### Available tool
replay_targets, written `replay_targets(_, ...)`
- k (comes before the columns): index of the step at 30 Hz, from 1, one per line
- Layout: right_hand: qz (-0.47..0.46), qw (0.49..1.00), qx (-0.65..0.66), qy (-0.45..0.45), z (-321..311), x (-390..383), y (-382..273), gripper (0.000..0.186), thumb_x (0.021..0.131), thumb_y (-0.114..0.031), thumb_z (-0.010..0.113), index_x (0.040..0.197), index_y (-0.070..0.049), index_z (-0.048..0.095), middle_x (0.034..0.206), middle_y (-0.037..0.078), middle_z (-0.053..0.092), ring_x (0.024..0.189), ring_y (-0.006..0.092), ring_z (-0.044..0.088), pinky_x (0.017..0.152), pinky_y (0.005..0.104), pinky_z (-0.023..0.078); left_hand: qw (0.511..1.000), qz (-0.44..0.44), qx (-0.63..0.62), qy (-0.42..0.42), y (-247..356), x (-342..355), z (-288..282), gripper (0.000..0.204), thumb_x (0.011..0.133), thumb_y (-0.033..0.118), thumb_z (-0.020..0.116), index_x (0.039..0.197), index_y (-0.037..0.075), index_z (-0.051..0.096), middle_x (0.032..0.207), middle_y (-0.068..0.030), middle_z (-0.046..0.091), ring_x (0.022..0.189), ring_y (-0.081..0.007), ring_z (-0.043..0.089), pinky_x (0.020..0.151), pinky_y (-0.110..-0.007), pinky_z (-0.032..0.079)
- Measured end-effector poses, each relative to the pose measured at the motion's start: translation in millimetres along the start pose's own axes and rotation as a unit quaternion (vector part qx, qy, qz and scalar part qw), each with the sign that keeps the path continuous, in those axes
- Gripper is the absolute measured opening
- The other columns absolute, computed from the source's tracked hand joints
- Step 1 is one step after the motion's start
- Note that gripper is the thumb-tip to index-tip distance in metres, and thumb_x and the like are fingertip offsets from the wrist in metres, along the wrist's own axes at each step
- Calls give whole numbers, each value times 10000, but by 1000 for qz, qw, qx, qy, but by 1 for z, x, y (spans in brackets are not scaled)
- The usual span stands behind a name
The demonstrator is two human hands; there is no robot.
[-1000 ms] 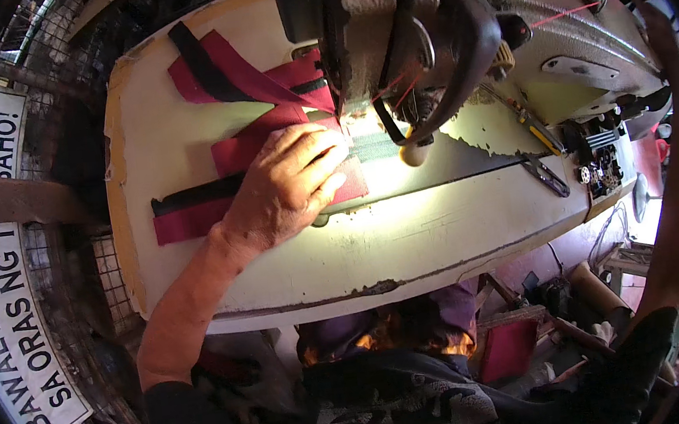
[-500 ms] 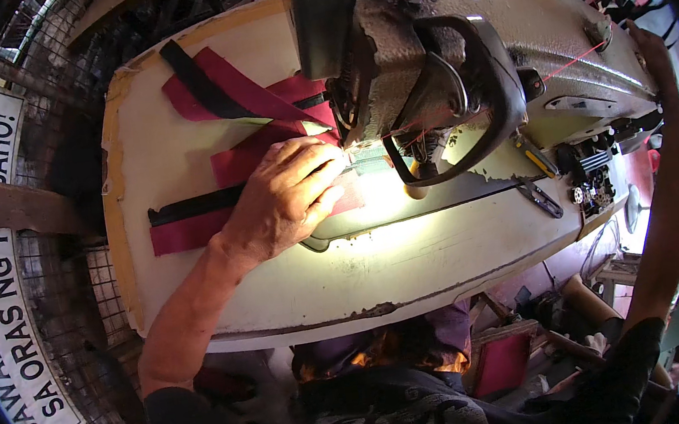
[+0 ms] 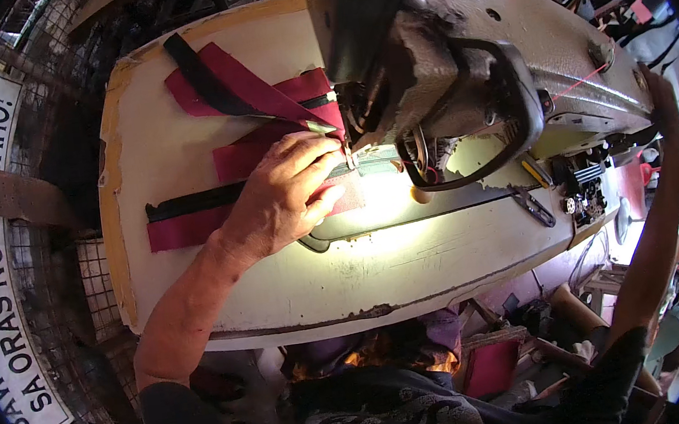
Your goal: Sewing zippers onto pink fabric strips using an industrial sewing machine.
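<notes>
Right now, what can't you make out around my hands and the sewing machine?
In the head view:
Red fabric under the left hand: covered by that hand.
Needle: not discernible behind the head of the sewing machine.
Right hand: small and shadowed near the right edge, so its fingers' grip is unclear.
Small parts at the table's right end: too small to identify.

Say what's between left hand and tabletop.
A black-edged maroon fabric strip, under the left hand and on the white tabletop; head view.
</notes>
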State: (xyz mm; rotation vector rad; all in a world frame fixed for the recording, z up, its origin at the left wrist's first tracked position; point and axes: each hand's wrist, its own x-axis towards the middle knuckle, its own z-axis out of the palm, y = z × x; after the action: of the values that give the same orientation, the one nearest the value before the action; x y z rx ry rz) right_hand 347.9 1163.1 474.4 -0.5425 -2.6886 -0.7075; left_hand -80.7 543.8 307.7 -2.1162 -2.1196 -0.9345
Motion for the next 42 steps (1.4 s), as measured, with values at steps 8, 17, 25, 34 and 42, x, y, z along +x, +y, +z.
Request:
replay_targets(8, 414, 790, 381, 245, 73, -154, -124, 536, 1107, -373, 436, 1524, -38, 462, 1412, 175, 594, 1292, 294, 563, 1011, 431, 500, 999, 35, 39, 16, -3, -1, 5, 356, 854, 118, 717, 1171, -34, 660, 1233, -145, 636, 1211, -294, 586, 1068, -414, 468)
replay_targets(17, 129, 967, 203, -83, 14, 19, 43, 494, 973, -44, 521, 1466, -68, 545, 1304, 172, 667, 1119, 275, 668, 951, 378, 533, 997, 55, 59, 6, -5, -1, 5, 354, 847, 143, 730, 1149, -29, 663, 1229, -140, 643, 1218, -295, 583, 1081, -414, 458)
replay_targets(25, 461, 705, 437, 315, 34, -55, -135, 473, 1048, -474, 552, 1131, -34, 706, 938, 57, 690, 853, 145, 618, 747, 319, 496, 997, 69, 21, 6, -8, 0, 5, 389, 805, 102, 752, 1170, -13, 682, 1275, -144, 633, 1201, -326, 579, 1073, -423, 470)
replay_targets(34, 413, 837, -41, 356, -46, -49, -242, 420, 1036, -403, 589, 1221, -31, 652, 1107, 129, 695, 982, 263, 619, 858, 393, 496, 974, -101, 182, -85, 45, -49, -25, 479, 921, 278, 708, 1301, -5, 642, 1413, -153, 597, 1289, -313, 550, 1100, -442, 433)
replay_targets(42, -5, 872, 471, 133, -99, -78, -535, 318, 790, 2, 740, 1104, -27, 694, 1195, 169, 653, 1079, 350, 661, 941, 438, 552, 976, -142, 147, -80, 145, -51, 10, 608, 851, 387, 775, 1211, -81, 630, 1270, -212, 614, 1122, -337, 581, 989, -431, 484)
